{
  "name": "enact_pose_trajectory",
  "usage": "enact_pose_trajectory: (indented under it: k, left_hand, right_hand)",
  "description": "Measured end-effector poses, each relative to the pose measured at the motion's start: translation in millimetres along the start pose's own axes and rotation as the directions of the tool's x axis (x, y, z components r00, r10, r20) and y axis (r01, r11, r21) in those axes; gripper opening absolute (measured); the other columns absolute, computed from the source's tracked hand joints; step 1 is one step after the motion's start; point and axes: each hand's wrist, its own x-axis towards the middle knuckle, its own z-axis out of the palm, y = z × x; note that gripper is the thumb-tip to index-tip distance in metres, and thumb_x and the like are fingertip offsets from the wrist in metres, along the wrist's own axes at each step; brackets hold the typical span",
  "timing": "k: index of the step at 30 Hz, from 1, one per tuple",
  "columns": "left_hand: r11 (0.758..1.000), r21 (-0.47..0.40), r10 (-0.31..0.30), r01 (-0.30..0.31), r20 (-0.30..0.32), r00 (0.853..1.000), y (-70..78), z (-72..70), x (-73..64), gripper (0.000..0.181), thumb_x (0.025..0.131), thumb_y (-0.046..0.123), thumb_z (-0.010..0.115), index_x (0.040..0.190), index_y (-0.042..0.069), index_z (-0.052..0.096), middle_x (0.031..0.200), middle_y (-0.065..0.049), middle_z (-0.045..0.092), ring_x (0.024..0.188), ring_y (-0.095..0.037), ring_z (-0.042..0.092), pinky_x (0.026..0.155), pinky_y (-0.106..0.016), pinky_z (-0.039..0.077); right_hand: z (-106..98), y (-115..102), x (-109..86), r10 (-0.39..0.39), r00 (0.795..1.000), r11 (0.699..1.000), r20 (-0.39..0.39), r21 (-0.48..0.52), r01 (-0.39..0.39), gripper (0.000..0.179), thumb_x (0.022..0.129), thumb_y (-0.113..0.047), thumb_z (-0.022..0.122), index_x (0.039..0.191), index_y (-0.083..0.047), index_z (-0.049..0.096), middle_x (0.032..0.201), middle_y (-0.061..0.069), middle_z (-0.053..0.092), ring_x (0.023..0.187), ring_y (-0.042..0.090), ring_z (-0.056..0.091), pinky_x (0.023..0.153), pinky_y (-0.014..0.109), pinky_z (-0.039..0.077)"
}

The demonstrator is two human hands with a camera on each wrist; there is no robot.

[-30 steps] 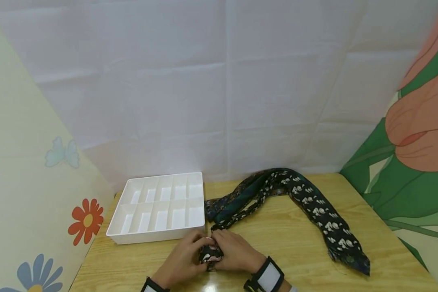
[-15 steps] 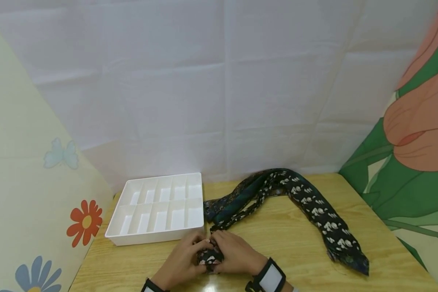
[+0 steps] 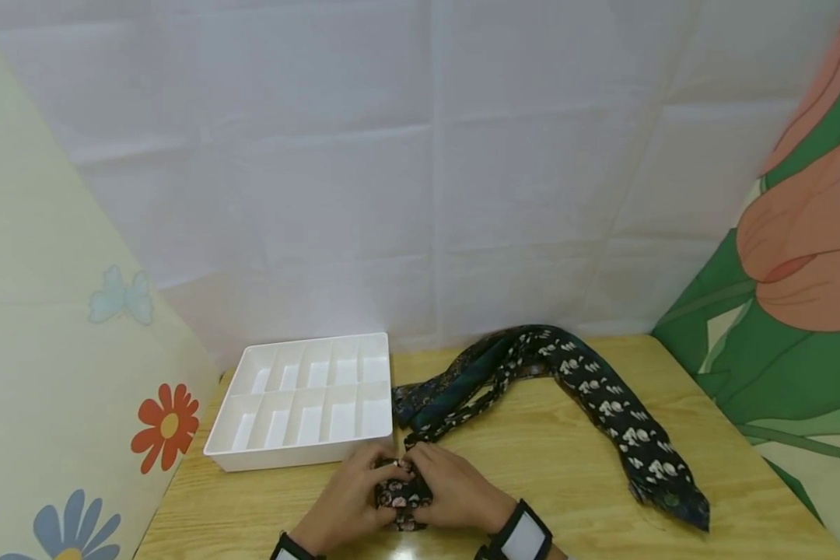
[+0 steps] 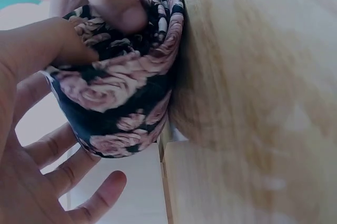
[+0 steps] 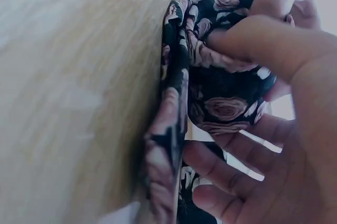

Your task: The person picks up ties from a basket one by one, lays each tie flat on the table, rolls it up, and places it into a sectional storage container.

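A soft black scarf (image 3: 404, 493) with pink roses is rolled into a thick coil on the table near me. My left hand (image 3: 350, 498) grips the roll from the left, thumb and a finger on it; in the left wrist view its outer fingers (image 4: 66, 176) spread loosely beneath. From the other side my right hand (image 3: 455, 490) holds the coil, its thumb (image 5: 247, 40) pressing into the wound folds in the right wrist view. A flat length of the fabric (image 5: 163, 150) runs out along the tabletop from under the roll.
A white tray (image 3: 297, 455) of small compartments stands just beyond my left hand, no items showing in it. Several long dark scarves (image 3: 609, 404), one with white marks, curve across the table (image 3: 518, 459) at back right. A pale cloth wall (image 3: 427, 194) closes off the back.
The roll has turned between my hands, and more pink roses now show on it. Its near end reaches slightly closer to me. My hands stay in about the same place.
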Motion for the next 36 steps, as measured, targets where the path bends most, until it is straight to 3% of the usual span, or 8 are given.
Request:
enact_pose_trajectory:
  k: [11,19,22,25,30,32,34,36]
  left_hand:
    - [0.999,0.031,0.028,-0.026,-0.043,0.999,1.9,-0.4,2.5,0.049,0.070,0.032,0.096,0.116,0.032,0.077,0.124,0.008,0.062,0.116,-0.013,0.058,0.097,-0.040,0.055]
    - [0.999,0.023,0.050,-0.049,-0.043,0.998,3.2,2.9,1.3,0.051,0.067,0.025,0.096,0.114,0.032,0.077,0.123,0.008,0.062,0.114,-0.012,0.059,0.095,-0.038,0.055]
    - [0.998,0.026,0.053,-0.052,-0.039,0.998,4.1,3.1,1.5,0.055,0.069,0.026,0.095,0.120,0.031,0.075,0.125,0.008,0.062,0.115,-0.012,0.059,0.095,-0.039,0.055]
    - [0.998,-0.005,0.059,-0.059,-0.037,0.998,4.4,4.1,1.3,0.058,0.071,0.024,0.095,0.124,0.029,0.072,0.124,0.007,0.061,0.113,-0.011,0.059,0.094,-0.037,0.056]
    - [0.993,-0.086,0.081,-0.084,-0.035,0.996,4.6,6.1,2.1,0.051,0.072,0.017,0.095,0.116,0.029,0.073,0.127,0.007,0.061,0.116,-0.012,0.060,0.096,-0.035,0.058]
    - [0.989,-0.125,0.074,-0.075,-0.017,0.997,4.7,6.4,1.9,0.049,0.077,0.019,0.094,0.120,0.030,0.073,0.131,0.007,0.060,0.118,-0.012,0.059,0.096,-0.035,0.058]
    - [0.982,-0.186,0.038,-0.033,0.022,0.999,4.3,6.5,0.5,0.044,0.088,0.024,0.088,0.128,0.031,0.070,0.134,0.006,0.059,0.118,-0.012,0.058,0.095,-0.034,0.057]
    - [0.958,-0.281,-0.032,0.052,0.076,0.997,3.2,6.0,-1.7,0.041,0.098,0.032,0.078,0.137,0.030,0.065,0.138,0.004,0.057,0.118,-0.012,0.060,0.095,-0.033,0.057]
  right_hand:
    - [1,0,-1.1,-0.012,1.000,1.000,-0.023,-0.015,0.011,0.053,0.086,-0.042,0.087,0.126,-0.022,0.059,0.112,-0.011,0.057,0.097,-0.001,0.053,0.084,0.023,0.054]
    - [0,-3,-3.1,-0.011,1.000,1.000,-0.029,-0.013,0.010,0.058,0.081,-0.033,0.090,0.128,-0.022,0.059,0.113,-0.011,0.057,0.097,-0.001,0.053,0.084,0.023,0.053]
    - [-1,-4,-5.2,-0.019,1.000,1.000,-0.025,0.001,0.019,0.059,0.080,-0.027,0.090,0.129,-0.022,0.058,0.113,-0.011,0.057,0.097,-0.001,0.053,0.083,0.023,0.053]
    - [0,-3,-7.3,-0.008,1.000,1.000,-0.018,0.006,0.008,0.059,0.080,-0.026,0.091,0.127,-0.022,0.057,0.111,-0.011,0.055,0.096,-0.001,0.052,0.082,0.022,0.053]
    - [1,-2,-8.8,0.001,1.000,0.997,-0.017,0.073,0.000,0.061,0.087,-0.040,0.087,0.136,-0.022,0.055,0.120,-0.009,0.057,0.103,-0.001,0.057,0.085,0.024,0.056]
    - [1,-3,-9.4,0.012,1.000,0.996,-0.010,0.091,-0.011,0.060,0.089,-0.044,0.085,0.137,-0.023,0.055,0.121,-0.009,0.058,0.105,-0.001,0.059,0.085,0.026,0.057]
    - [1,-3,-10.2,0.034,0.999,0.994,0.006,0.099,-0.034,0.058,0.090,-0.043,0.085,0.135,-0.023,0.056,0.121,-0.009,0.060,0.105,0.000,0.060,0.085,0.026,0.057]
    - [1,-3,-11.4,0.060,0.998,0.990,0.018,0.124,-0.062,0.057,0.089,-0.041,0.086,0.134,-0.022,0.056,0.121,-0.008,0.061,0.107,0.002,0.061,0.087,0.028,0.057]
